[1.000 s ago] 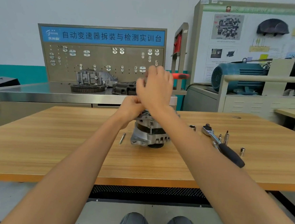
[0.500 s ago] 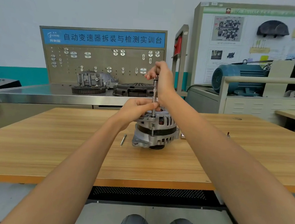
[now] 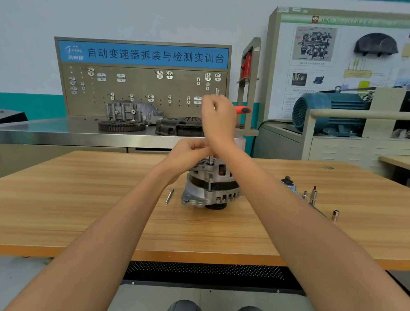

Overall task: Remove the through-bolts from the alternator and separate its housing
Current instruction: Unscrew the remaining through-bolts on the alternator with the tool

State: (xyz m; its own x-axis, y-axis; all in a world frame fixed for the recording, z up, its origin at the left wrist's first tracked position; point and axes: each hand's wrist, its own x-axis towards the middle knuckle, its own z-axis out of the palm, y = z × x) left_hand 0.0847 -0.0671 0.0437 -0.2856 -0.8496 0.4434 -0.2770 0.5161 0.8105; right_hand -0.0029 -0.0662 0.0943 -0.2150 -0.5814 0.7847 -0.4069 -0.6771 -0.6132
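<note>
the alternator (image 3: pixel 210 189) is stood on its pulley end near the middle of the wooden table (image 3: pixel 72 206), and a driver shaft (image 3: pixel 210 158) is seen rising from a through-bolt on its upper rim. the top of that tool is enclosed by the right hand (image 3: pixel 218 118), whose fingers are curled tightly round a handle that is mostly hidden, while the shaft is pinched low down by the curled fingers of the left hand (image 3: pixel 190 151), just above the housing. a slip is judged to be the main risk: if the tool is turned while tilted, the bit could be cammed out of the bolt head and the head rounded, or the alternator (balanced on a narrow base, with no hand on it) could be tipped toward the near edge. one freed bolt (image 3: pixel 169 196) is laid just left of the housing and could be rolled away if the body is knocked; the ratchet (image 3: pixel 289 182) and small sockets (image 3: pixel 335 213) to the right are kept well apart from the work. against the frame half a second earlier, the right hand is found rotated, with its back now turned toward the camera, so that the upper shaft is covered; the left hand is kept at the same place on the shaft, and the alternator is not seen to have shifted.
</note>
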